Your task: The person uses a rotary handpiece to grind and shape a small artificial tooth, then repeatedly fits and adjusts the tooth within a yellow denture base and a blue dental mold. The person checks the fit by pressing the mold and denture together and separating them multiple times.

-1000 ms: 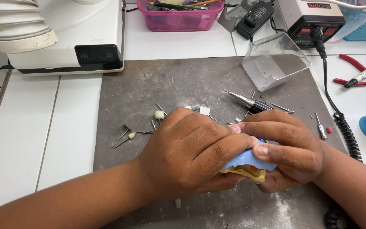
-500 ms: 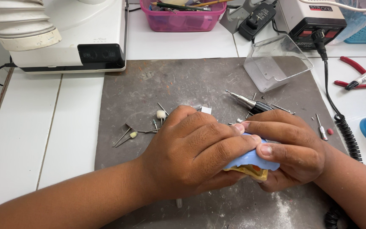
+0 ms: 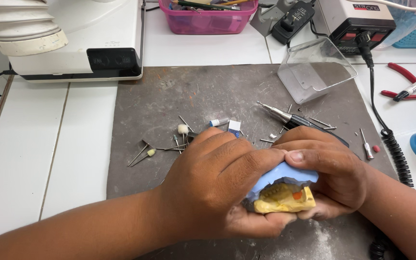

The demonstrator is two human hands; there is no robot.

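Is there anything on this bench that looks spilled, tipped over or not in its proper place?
Yes. The clear plastic box lies tipped at the grey mat's far edge, and small burs are scattered loose across the mat. White dust lies near the hands. The yellow cast looks whole.

Dark rectangular display panel (image 3: 110, 59) on the front of the white machine (image 3: 92, 29), far left corner of the desk (image 3: 73, 144). Grey control box (image 3: 357, 19) at the far edge, right of centre: red-and-white label strip (image 3: 366, 7) on top, two red panels on its dark front. No packages or signs seen.
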